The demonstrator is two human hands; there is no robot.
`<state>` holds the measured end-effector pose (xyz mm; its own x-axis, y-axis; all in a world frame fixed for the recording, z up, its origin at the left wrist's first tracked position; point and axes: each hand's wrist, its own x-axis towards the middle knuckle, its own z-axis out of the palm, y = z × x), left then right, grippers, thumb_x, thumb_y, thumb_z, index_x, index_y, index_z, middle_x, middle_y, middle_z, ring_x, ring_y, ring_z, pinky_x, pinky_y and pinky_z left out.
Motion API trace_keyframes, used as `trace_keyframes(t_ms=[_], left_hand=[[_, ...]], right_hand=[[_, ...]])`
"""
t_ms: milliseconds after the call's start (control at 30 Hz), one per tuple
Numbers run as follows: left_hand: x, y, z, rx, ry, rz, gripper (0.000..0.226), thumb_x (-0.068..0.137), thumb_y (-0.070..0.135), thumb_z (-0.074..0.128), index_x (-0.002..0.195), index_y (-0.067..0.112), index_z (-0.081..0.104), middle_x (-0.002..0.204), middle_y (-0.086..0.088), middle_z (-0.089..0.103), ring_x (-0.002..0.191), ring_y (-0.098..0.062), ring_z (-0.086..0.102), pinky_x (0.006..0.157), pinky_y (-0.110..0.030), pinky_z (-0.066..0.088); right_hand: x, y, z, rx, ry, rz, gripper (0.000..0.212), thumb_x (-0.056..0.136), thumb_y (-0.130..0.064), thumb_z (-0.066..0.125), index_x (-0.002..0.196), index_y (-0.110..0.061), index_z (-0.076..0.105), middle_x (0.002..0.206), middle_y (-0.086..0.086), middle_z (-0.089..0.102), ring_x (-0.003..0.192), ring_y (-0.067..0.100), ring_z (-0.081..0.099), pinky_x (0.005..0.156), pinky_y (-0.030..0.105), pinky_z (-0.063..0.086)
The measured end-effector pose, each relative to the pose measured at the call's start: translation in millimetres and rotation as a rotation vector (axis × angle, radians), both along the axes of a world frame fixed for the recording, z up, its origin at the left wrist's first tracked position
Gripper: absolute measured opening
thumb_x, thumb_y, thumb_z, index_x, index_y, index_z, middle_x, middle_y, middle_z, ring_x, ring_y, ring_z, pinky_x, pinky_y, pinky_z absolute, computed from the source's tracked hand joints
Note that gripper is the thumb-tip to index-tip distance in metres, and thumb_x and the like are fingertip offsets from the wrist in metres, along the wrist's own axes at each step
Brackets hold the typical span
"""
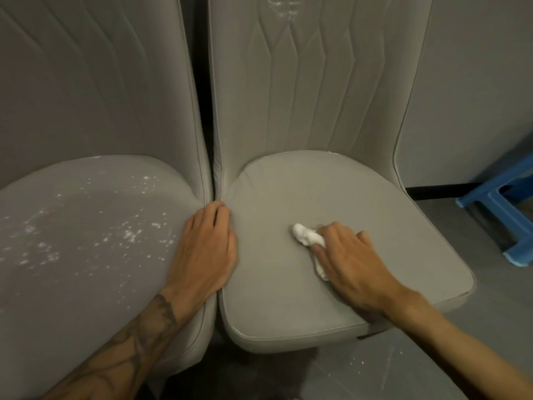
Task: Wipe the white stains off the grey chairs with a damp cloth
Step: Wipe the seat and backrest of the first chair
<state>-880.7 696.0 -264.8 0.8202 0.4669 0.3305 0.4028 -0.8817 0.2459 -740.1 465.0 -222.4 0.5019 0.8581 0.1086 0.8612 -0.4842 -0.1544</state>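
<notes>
Our tattooed left forearm (129, 342) comes in from the bottom edge and ends in the left hand (206, 249), which lies flat with its fingers straight and together, holding nothing. It rests on the inner edge of the left chair seat (86, 255), right where that seat touches the right chair seat (288, 298), with the fingertips toward the crease at the backrests. Our right hand (352, 264) sits on the middle of the right chair seat with its fingers curled over the white cloth (305, 236), gripping it and pressing it down on the cushion. A crumpled end of the cloth sticks out past the fingertips, and another bit shows beneath the hand. We see white stains (131, 235) speckling much of the left chair seat (densest across its middle and back), while the cushion around the cloth looks plain grey. A few more pale marks (281, 8) show near the top of the right backrest (302, 96). Well to the right of that chair, a blue stool (499, 203) stands on the grey floor (490, 284), and small white specks (360, 362) dot the floor just in front of the right chair.
</notes>
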Motion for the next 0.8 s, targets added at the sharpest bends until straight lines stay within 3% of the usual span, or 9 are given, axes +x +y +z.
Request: trace_keyframes(t_ms=[100, 233, 367, 533, 700, 800], left_hand=[[2, 1, -1, 0.011, 0.001, -0.006, 0.035, 0.096, 0.023, 0.032, 0.119, 0.009, 0.054, 0.129, -0.015, 0.058, 0.11, -0.031, 0.058, 0.098, -0.045, 0.048], [3, 1, -2, 0.0, 0.005, 0.009, 0.037, 0.094, 0.022, 0.034, 0.119, 0.006, 0.056, 0.129, -0.017, 0.06, 0.11, -0.034, 0.059, 0.097, -0.046, 0.047], [2, -1, 1, -0.03, 0.017, 0.01, 0.041, 0.097, 0.023, 0.031, 0.123, 0.005, 0.057, 0.133, -0.018, 0.059, 0.116, -0.035, 0.058, 0.101, -0.048, 0.048], [2, -3, 3, -0.088, -0.043, 0.018, 0.039, 0.099, 0.019, 0.034, 0.126, 0.003, 0.057, 0.131, -0.017, 0.059, 0.114, -0.034, 0.058, 0.103, -0.045, 0.047], [2, -3, 5, -0.185, -0.18, 0.078, 0.039, 0.098, 0.016, 0.032, 0.12, -0.001, 0.059, 0.115, -0.021, 0.061, 0.102, -0.037, 0.059, 0.095, -0.039, 0.041], [0, -2, 6, -0.207, -0.209, 0.093, 0.029, 0.095, 0.006, 0.039, 0.117, 0.003, 0.058, 0.112, -0.017, 0.059, 0.099, -0.033, 0.056, 0.091, -0.041, 0.044]], right_hand=[[-23, 8, -5, -0.008, -0.075, -0.025, 0.035, 0.106, -0.042, 0.018, 0.114, -0.025, 0.047, 0.105, -0.006, 0.047, 0.094, 0.02, 0.048, 0.083, 0.039, 0.036], [-70, 17, -12, -0.002, -0.046, 0.198, 0.033, 0.108, -0.037, 0.023, 0.123, -0.023, 0.05, 0.111, -0.003, 0.049, 0.095, 0.02, 0.047, 0.081, 0.038, 0.037], [-37, 7, -6, 0.017, -0.013, 0.131, 0.032, 0.108, -0.042, 0.02, 0.119, -0.028, 0.047, 0.107, -0.01, 0.045, 0.09, 0.013, 0.045, 0.081, 0.033, 0.034], [-11, 51, -12, -0.007, -0.103, -0.059, 0.032, 0.105, -0.039, 0.02, 0.108, -0.022, 0.047, 0.102, -0.001, 0.048, 0.092, 0.024, 0.047, 0.082, 0.04, 0.035], [-9, 97, -22, 0.087, -0.065, 0.164, 0.03, 0.104, -0.04, 0.027, 0.106, -0.02, 0.05, 0.099, 0.001, 0.051, 0.09, 0.024, 0.048, 0.076, 0.04, 0.031], [25, 122, -23, 0.057, -0.04, 0.168, 0.03, 0.105, -0.042, 0.027, 0.109, -0.021, 0.048, 0.104, 0.002, 0.051, 0.094, 0.025, 0.05, 0.078, 0.04, 0.028]])
